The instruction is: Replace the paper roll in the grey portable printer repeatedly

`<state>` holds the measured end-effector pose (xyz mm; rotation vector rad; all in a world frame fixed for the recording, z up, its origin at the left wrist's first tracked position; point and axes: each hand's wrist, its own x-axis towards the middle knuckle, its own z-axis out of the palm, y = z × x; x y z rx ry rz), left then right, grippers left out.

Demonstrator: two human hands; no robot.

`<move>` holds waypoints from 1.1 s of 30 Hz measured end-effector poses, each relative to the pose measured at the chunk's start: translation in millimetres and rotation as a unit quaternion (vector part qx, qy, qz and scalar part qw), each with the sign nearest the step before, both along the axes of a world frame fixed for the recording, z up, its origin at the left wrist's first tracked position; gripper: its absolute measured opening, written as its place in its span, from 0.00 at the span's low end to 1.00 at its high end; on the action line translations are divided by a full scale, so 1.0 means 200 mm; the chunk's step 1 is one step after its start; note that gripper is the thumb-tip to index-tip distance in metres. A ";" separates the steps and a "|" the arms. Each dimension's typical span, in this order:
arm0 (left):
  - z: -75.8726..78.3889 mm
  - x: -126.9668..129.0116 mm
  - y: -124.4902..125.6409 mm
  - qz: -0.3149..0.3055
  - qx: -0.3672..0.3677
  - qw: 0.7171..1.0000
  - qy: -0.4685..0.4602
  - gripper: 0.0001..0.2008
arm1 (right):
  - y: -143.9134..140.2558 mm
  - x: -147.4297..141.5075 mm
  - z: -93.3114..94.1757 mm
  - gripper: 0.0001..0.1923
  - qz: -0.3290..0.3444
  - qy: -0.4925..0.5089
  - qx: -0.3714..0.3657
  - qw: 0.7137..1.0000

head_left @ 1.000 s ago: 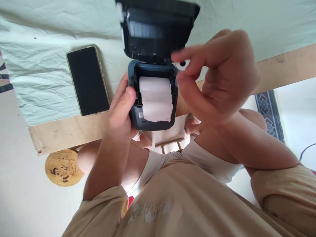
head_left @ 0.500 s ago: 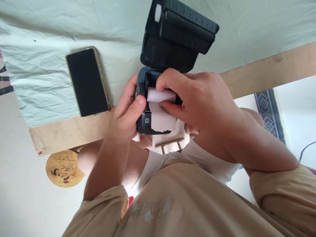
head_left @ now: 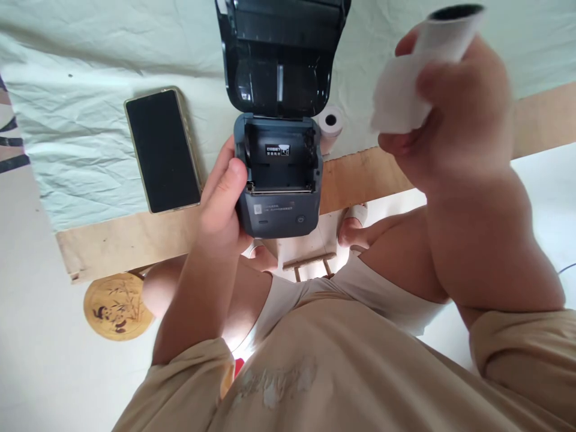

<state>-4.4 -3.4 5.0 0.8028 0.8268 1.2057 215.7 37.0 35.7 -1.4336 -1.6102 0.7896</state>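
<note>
A dark portable label printer (head_left: 279, 210) is gripped at its left side by my left hand (head_left: 225, 198), thumb on the casing. Its black lid (head_left: 279, 72) is swung back, and the paper bay shows bare, with a small printed sticker inside. Up to the right, my right hand (head_left: 463, 114) is closed around a roll of white paper (head_left: 450, 36), blurred by motion, with a loose end of paper hanging to the left. A second white paper roll (head_left: 330, 129) stands on the cloth just behind the printer's right side, partly hidden by it.
A smartphone (head_left: 164, 150) with a dark screen lies on the pale green cloth (head_left: 81, 120) to the left. The table's wooden edge (head_left: 121, 249) runs across in front of me. A round stool (head_left: 117, 307) with a panda picture stands below at the left.
My right hand has lifted the paper roll out of the printer and carried it up and right. The printer now sits more level, its lid shifted left, and the second roll has come into sight.
</note>
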 end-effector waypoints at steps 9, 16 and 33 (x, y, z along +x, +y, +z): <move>-0.01 0.00 0.00 0.005 0.008 1.000 -0.008 0.22 | 0.02 0.08 -0.09 0.13 -0.010 -0.250 0.094 0.964; -0.01 -0.01 0.00 -0.004 0.029 1.000 -0.007 0.22 | 0.08 0.14 -0.11 0.19 -0.054 -0.282 0.056 0.956; -0.01 -0.01 0.01 -0.009 0.047 0.999 -0.013 0.19 | -0.09 -0.08 -0.07 0.22 0.106 -0.204 0.205 0.951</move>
